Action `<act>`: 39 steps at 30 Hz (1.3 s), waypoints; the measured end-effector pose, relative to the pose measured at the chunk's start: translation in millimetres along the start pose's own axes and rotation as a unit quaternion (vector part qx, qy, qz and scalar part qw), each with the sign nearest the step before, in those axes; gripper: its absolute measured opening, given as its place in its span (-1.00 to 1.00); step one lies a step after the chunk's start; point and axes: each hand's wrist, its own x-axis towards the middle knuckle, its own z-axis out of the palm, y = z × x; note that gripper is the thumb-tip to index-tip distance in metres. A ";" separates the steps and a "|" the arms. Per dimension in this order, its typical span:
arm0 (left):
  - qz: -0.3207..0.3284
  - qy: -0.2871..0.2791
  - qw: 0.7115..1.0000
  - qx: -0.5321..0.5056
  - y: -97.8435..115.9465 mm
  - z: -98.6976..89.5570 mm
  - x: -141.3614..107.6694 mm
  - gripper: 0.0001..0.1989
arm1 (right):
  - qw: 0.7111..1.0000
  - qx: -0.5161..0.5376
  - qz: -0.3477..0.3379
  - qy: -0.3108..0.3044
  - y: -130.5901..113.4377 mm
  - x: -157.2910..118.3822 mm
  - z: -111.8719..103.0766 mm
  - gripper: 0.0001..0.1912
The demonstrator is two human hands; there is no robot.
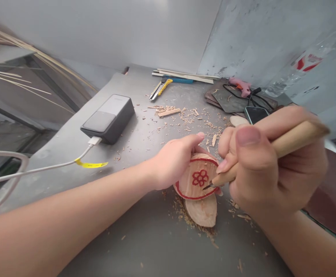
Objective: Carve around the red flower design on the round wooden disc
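Note:
My left hand (175,159) grips a round wooden disc (188,179) by its edge, thumb at the top and a fingertip showing at the lower right. The disc's pale face bears a red rim line and a red flower outline. In my right hand (271,165) is a wooden-handled carving tool (225,176), held like a pen, its dark metal tip on or just above the face beside the flower. Beneath the disc lies a pale oval wood piece (202,210) with wood shavings around it.
A power bank (108,118) with a white cable stands at the left. Farther back are a utility knife (160,88), wood strips (185,75), a pink glue gun (240,86), a phone (256,113) and a plastic bottle (293,73). Shavings (188,119) litter the grey table (122,242).

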 end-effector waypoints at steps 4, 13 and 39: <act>0.014 -0.021 1.000 -0.008 1.5 0.2 -1.5 -0.57 | 0.999 -0.030 -0.006 0.017 1.7 -2.1 5.4 -0.56; -0.003 -0.008 0.999 -0.047 -2.4 1.4 -0.1 -0.50 | 0.998 -0.049 0.026 0.014 2.3 -3.0 11.4 -0.64; -0.024 -0.027 0.998 -0.043 2.2 1.3 -1.9 -0.49 | 0.995 -0.093 0.006 0.036 -4.6 -4.7 6.7 -0.65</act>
